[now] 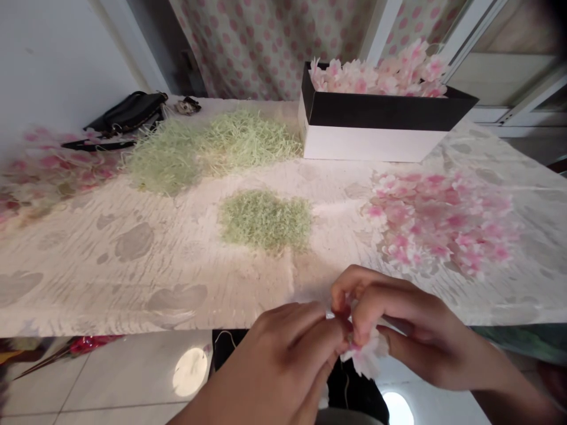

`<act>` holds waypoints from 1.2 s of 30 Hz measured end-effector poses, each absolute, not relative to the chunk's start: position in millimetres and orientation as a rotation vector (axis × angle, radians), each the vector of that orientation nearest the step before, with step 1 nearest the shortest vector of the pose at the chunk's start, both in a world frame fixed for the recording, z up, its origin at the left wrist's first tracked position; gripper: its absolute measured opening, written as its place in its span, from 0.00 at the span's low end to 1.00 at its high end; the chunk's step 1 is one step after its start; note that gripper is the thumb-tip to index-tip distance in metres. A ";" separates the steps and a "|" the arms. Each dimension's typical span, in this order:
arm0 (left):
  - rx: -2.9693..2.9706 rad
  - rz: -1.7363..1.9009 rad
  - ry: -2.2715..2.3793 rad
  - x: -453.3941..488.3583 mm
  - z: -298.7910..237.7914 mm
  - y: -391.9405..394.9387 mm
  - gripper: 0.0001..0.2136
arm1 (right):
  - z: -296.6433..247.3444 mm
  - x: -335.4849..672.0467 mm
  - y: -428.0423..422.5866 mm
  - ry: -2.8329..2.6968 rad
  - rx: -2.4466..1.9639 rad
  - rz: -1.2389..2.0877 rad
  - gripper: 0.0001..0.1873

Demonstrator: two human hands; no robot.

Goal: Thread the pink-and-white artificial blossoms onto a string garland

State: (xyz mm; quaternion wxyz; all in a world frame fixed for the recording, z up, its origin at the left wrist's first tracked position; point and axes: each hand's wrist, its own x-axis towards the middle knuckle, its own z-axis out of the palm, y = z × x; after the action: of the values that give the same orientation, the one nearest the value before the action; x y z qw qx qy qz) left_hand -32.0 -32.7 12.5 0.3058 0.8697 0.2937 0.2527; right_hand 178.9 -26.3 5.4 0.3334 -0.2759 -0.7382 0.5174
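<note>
As the left grip [283, 366] and right grip [416, 330] clenched a pink artificial blossom [367, 359] together, it sat just beyond the near edge of the desk [133, 307], its frilled petals drooping downward, closer to the right grip.

The fingers [372, 307] hide the middle of the pink blossom [365, 357] at six o'clock, so its centre cannot be told. Blurred pink petals [57, 168] run off the edge at nine o'clock; the right forearm [518, 395] is cut off at four.
</note>
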 end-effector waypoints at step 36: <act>2.202 0.734 1.262 -51.0 -19.6 -24.8 0.27 | 50.6 287.7 150.5 -2.384 -1.832 0.296 0.10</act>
State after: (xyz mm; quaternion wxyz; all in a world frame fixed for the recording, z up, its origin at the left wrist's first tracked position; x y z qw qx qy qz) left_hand -51.0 -24.8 -19.6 0.2472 0.8077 0.4628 0.2690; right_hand 287.7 150.5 50.6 0.0599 -0.6053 -0.7877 0.0977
